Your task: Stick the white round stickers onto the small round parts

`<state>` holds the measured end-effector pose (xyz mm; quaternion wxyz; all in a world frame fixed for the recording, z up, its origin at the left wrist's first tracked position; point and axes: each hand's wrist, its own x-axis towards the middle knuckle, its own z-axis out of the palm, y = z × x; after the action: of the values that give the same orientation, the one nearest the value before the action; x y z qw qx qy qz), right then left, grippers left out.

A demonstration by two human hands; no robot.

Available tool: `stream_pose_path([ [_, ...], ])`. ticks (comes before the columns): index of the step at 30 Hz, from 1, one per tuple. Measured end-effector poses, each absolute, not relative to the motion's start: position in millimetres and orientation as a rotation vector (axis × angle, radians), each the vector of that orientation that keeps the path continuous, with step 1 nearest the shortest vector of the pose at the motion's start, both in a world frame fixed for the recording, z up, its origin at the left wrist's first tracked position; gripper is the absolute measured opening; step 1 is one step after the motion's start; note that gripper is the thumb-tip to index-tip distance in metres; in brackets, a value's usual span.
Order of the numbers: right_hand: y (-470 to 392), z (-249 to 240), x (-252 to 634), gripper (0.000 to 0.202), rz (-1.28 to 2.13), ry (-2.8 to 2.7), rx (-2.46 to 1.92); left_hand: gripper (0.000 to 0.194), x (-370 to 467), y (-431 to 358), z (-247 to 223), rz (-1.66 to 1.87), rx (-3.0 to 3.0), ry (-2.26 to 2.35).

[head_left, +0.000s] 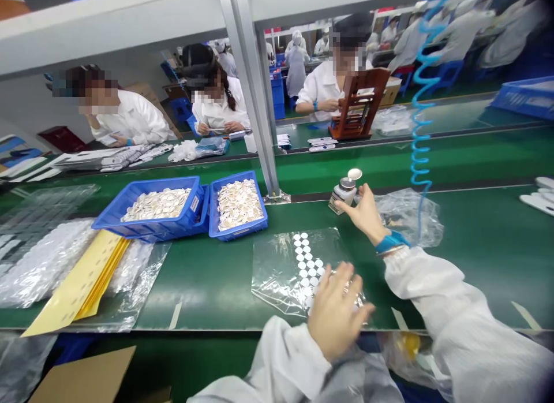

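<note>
My left hand (340,310) hovers over or rests on the near right corner of a clear plastic bag (274,267), fingers spread and slightly blurred. On this bag, white round discs (304,264) lie in rows, some hidden behind the hand. Farther forward, my right hand (366,213) is beside a small bottle (343,196) with a metal top. Its thumb is in front of the bottle and its fingers are at the right side, apart; firm contact cannot be made out. A round white piece (355,174) shows at the bottle's top.
Two blue bins (238,232) (147,227) of round pieces stand left of the bag. Yellow sheets (82,282) and plastic packs lie farther left. A crumpled clear bag (411,215) and hanging blue coiled hose (419,114) are at right. A metal post (255,91) rises ahead; co-workers sit beyond.
</note>
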<state>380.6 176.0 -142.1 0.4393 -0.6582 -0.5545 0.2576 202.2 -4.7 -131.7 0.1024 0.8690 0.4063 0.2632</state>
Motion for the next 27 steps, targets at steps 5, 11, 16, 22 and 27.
stream_pose_path([
  [5,98.3,-105.0,397.6,0.062,1.082,-1.36,-1.513,0.043,86.5,87.8,-94.4,0.92,2.286,1.927],
  [11,29.3,-73.5,437.6,0.047,1.534,-1.126,-1.471,0.031,44.1,136.8,-117.9,0.754,2.248,1.911],
  [16,5.5,-77.0,457.4,0.045,1.431,-1.084,-1.654,0.021,67.9,109.3,-134.9,0.887,2.227,1.949],
  [22,11.0,-115.2,444.8,0.046,1.215,-1.355,-1.737,0.02,75.6,71.4,-135.7,0.966,2.23,1.945],
  [27,51.6,-167.1,401.4,0.051,0.917,-1.565,-1.824,0.019,78.6,53.2,-134.8,1.006,2.242,1.936],
])
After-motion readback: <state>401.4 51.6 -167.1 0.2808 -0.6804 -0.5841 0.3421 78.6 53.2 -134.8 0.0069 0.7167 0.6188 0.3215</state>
